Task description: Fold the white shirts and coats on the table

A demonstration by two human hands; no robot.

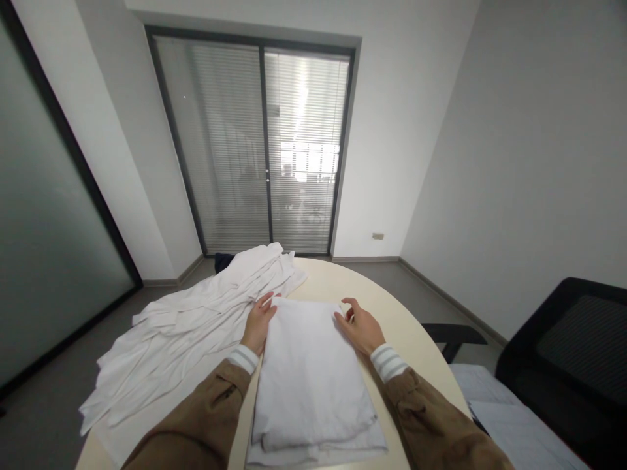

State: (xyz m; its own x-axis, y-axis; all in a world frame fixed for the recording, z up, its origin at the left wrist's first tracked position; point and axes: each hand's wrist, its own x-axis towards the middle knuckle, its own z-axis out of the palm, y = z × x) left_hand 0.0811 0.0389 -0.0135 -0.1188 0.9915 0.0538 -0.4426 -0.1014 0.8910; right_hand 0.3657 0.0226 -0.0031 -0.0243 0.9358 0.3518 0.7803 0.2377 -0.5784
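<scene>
A folded white garment (313, 372), perhaps a shirt, lies as a neat rectangle on the round cream table (386, 326) in front of me. My left hand (259, 324) rests against its far left corner, with fingers spread and touching the edge. At the far right corner is my right hand (361, 326), its fingers bent and apart, the thumb side close to the cloth's edge. Nothing shows between the right fingers. The near edge of the folded garment shows several uneven layers.
Loose, rumpled white garments (196, 326) cover the table's left side and hang over its edge. On the right stands a black office chair (568, 352) with more pale folded cloth (514, 418) on its seat. Beyond the table is a glass door with blinds (304, 150).
</scene>
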